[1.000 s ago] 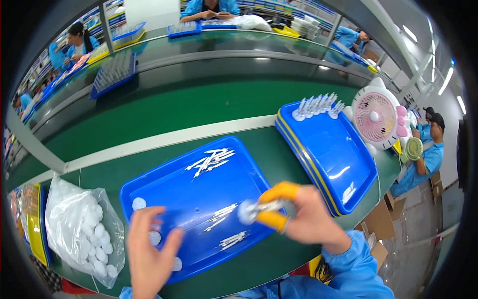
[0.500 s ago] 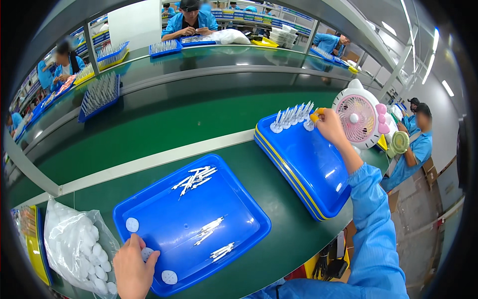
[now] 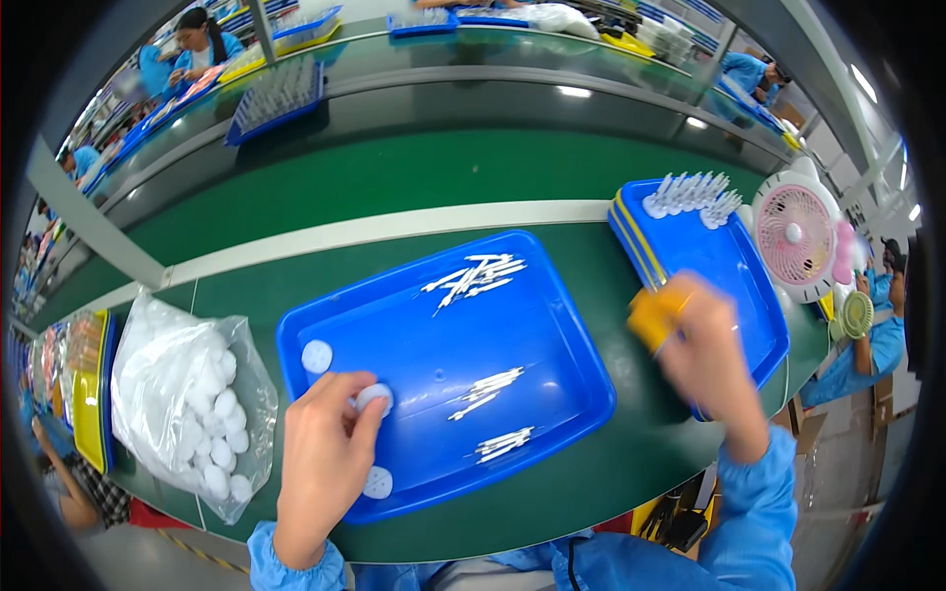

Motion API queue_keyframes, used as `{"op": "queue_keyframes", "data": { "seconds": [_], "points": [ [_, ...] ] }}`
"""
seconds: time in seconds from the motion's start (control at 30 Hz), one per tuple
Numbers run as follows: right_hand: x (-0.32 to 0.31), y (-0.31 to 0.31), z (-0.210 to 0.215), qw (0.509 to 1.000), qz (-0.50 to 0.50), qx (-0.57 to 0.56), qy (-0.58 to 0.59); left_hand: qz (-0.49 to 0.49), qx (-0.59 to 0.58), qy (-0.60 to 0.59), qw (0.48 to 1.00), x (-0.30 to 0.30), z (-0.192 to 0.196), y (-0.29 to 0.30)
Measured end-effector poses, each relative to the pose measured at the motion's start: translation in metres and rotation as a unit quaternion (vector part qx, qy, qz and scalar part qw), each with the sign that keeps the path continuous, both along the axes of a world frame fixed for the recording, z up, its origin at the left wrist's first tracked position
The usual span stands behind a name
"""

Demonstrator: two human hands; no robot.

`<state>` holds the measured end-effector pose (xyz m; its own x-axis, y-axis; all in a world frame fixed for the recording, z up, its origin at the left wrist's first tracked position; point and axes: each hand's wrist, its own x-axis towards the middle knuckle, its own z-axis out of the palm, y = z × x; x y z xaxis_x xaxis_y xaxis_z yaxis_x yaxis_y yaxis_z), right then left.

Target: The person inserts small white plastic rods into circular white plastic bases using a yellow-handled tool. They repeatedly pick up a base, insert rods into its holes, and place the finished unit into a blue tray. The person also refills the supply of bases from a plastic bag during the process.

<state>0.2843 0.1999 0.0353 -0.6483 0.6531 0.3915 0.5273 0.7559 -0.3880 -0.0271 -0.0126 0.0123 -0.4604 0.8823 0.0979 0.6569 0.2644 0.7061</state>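
Note:
My left hand [image 3: 330, 448] pinches a white round disc [image 3: 373, 398] over the left side of a blue tray [image 3: 419, 330]. Two more white discs lie in that tray, an upper disc [image 3: 316, 357] and a lower disc [image 3: 377, 483]. Thin white sticks lie there in three groups: a loose pile [image 3: 478, 280], a middle bunch [image 3: 486, 391] and a lower bunch [image 3: 505, 444]. My right hand [image 3: 702, 340], with yellow finger covers, is over the near left edge of a stacked blue tray [image 3: 734, 261]. Motion smears its fingers. Upright sticks on disc bases [image 3: 693, 197] stand at that tray's far end.
A clear bag of white discs [image 3: 197, 404] lies left of the tray, beside a yellow tray [image 3: 92, 394]. A pink and white fan [image 3: 794, 231] stands at the right. Beyond a pale rail [image 3: 414, 227] runs a green belt [image 3: 394, 177]. Other people work around.
My right hand has moved from the upright pieces back toward me, leaving them standing. My left hand now has the disc lifted between its fingertips. The whole view has shifted.

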Motion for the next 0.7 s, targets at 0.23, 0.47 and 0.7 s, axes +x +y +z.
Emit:
{"op": "queue_keyframes", "data": {
  "seconds": [0.23,0.47,0.7],
  "points": [
    [-0.082,-0.076,-0.042,0.974,0.199,-0.079,-0.075,-0.01,0.022,-0.164,0.986,0.01,-0.006,0.012],
    [-0.099,-0.084,-0.039,0.971,0.199,-0.133,0.006,-0.015,0.045,-0.304,0.951,0.009,-0.012,0.006],
    [-0.1,-0.096,-0.034,0.954,0.212,-0.184,0.109,-0.059,0.078,-0.259,0.961,0.023,-0.017,0.007]
  ]
}}
